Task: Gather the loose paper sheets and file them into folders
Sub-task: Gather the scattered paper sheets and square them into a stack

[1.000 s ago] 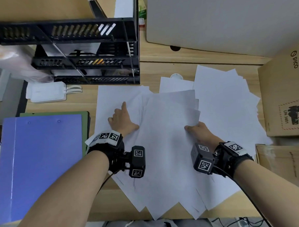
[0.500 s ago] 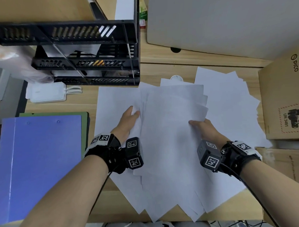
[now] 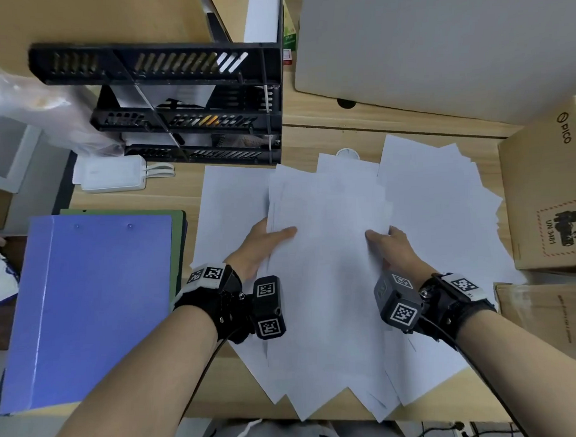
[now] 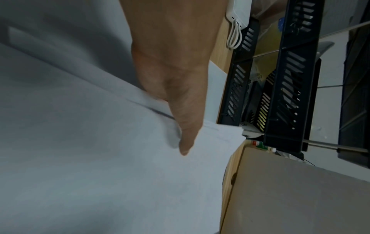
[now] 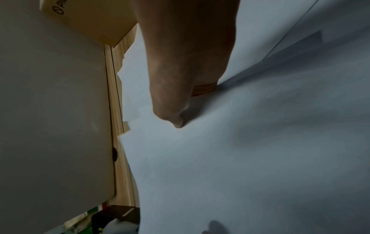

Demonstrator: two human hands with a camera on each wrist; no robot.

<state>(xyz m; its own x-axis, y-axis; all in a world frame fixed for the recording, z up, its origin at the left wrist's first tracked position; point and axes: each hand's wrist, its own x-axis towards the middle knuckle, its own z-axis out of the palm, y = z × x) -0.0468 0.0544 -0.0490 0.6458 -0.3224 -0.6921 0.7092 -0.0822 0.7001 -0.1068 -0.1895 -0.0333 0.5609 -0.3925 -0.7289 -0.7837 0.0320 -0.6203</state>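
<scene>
Loose white paper sheets (image 3: 438,211) lie fanned over the wooden desk (image 3: 309,141). A gathered bundle of sheets (image 3: 326,223) is lifted a little between both hands. My left hand (image 3: 264,242) grips the bundle's left edge, thumb (image 4: 185,142) on top and fingers hidden beneath. My right hand (image 3: 390,243) grips the right edge, thumb (image 5: 176,120) pressing on top, fingers under the paper. A blue folder (image 3: 85,303) lies shut at the left, on top of a green folder (image 3: 179,249).
A black tiered file tray (image 3: 182,104) stands at the back left, with a white power bank (image 3: 110,175) beside it. A grey board (image 3: 437,43) leans at the back. Cardboard boxes (image 3: 549,190) flank the right edge. Sheets overhang the desk's near edge.
My left hand went from lying flat on the sheets to sliding under their left edge and gripping it. Both hands drew closer together, and the bundle rose and squared up between them.
</scene>
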